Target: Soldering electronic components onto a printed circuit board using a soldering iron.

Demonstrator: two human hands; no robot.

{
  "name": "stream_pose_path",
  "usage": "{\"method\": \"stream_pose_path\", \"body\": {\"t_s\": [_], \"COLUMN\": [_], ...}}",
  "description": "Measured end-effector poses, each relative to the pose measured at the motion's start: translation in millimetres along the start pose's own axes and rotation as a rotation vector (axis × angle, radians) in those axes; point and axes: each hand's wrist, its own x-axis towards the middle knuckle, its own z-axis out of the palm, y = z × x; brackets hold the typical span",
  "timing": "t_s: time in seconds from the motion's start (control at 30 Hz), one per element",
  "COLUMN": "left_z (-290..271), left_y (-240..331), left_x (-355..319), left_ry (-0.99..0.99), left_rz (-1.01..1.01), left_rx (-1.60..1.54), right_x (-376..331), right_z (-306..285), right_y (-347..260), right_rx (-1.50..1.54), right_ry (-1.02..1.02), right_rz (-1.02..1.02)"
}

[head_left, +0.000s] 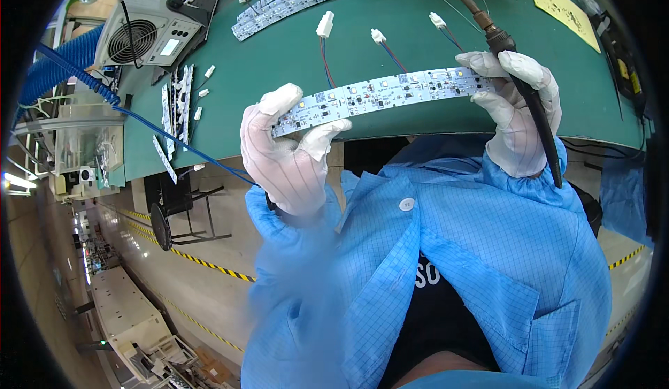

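Note:
A long white LED circuit board (383, 95) is stretched between my two gloved hands above the green bench mat. My left hand (286, 148) pinches its left end between thumb and fingers. At the other end, my right hand (519, 100) grips the board's tip and also holds a soldering iron (533, 103), its black handle slanting down past the palm and its metal barrel pointing away. Along the board's far edge, red and blue wires run out to a large white connector (325, 25) and smaller white connectors (378, 36), (437, 20).
More LED boards (286, 9) lie at the back, others (178, 110) at the left. A fan-vented box (146, 33) stands far left. A blue coiled cord (188, 150) runs to my left wrist. A yellow sponge-like sheet (566, 14) lies back right.

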Motion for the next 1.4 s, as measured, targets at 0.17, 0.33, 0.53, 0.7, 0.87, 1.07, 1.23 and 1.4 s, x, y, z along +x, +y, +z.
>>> {"method": "stream_pose_path", "body": {"t_s": [0.17,0.33,0.53,0.7,0.87,1.07,1.23,1.4], "left_z": [0.5,-0.8,-11.9,-29.7,-25.4,-41.8,-111.1,-141.1], "left_y": [0.6,-3.1,-11.6,-94.3,-180.8,-192.5,-197.8,-245.8], "left_x": [-0.8,2.0,23.2,78.5,124.5,126.1,125.7,116.5], "left_ry": [0.062,0.037,-0.103,-0.081,-0.090,0.074,-0.024,-0.218], "left_rz": [0.046,0.075,-0.356,-0.149,-0.011,-0.100,-0.414,-0.441], "left_rx": [0.030,0.042,-0.092,0.090,0.583,0.745,1.454,1.666], "right_x": [1.0,1.6,3.7,4.1,3.9,0.3,0.4,-2.4], "right_z": [0.4,6.5,2.7,0.1,3.8,2.4,-1.3,-2.4], "right_y": [-1.1,-1.6,1.1,4.8,7.4,6.3,7.2,7.4], "right_rx": [0.056,0.083,-0.078,-0.155,-0.142,-0.076,-0.144,-0.091], "right_ry": [-0.004,0.027,0.012,0.019,0.028,0.081,-0.001,-0.002], "right_rz": [-0.046,-0.072,-0.010,-0.040,-0.028,0.025,-0.017,-0.027]}}
